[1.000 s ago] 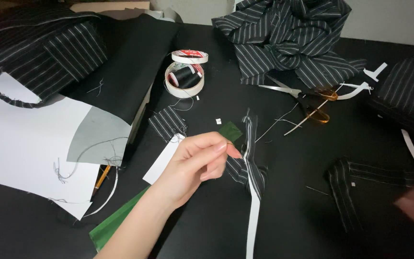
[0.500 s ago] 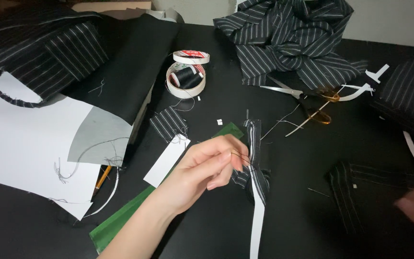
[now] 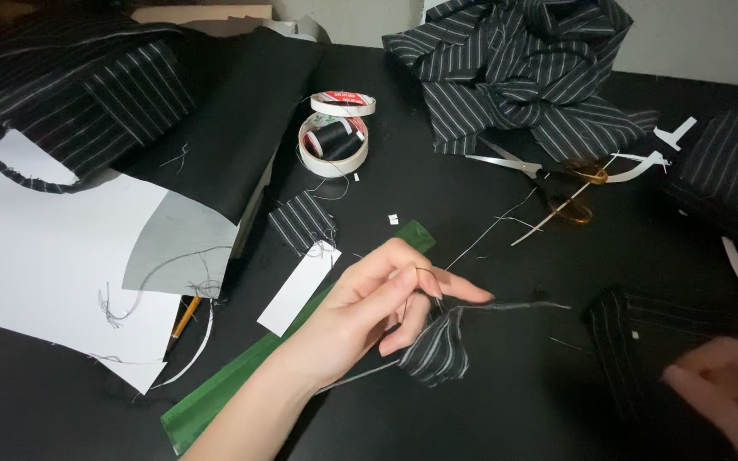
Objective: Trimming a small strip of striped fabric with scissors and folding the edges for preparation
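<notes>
My left hand [image 3: 377, 303] reaches in from the bottom left and pinches a narrow black pinstriped fabric strip [image 3: 446, 341] between thumb and fingers. The strip is bunched under the fingertips and stretches right as a thin edge-on line. A fine needle or thread shows at the fingers. My right hand [image 3: 728, 397] is blurred at the bottom right corner, next to a folded pinstriped fabric piece [image 3: 642, 329]; whether it holds anything is unclear. A long green ruler [image 3: 241, 376] lies under my left forearm.
Scissors [image 3: 548, 175] with amber handles lie right of centre. Two tape rolls [image 3: 335, 128] and a black thread spool sit at top centre. Pinstriped fabric heaps [image 3: 514, 68] lie at the top; white paper [image 3: 36, 256] and a small white card [image 3: 298, 286] lie at left.
My left hand has pulled the pinstriped strip from standing upright to lying flat and bunched, stretched rightward. My right hand has come further into view at the bottom right.
</notes>
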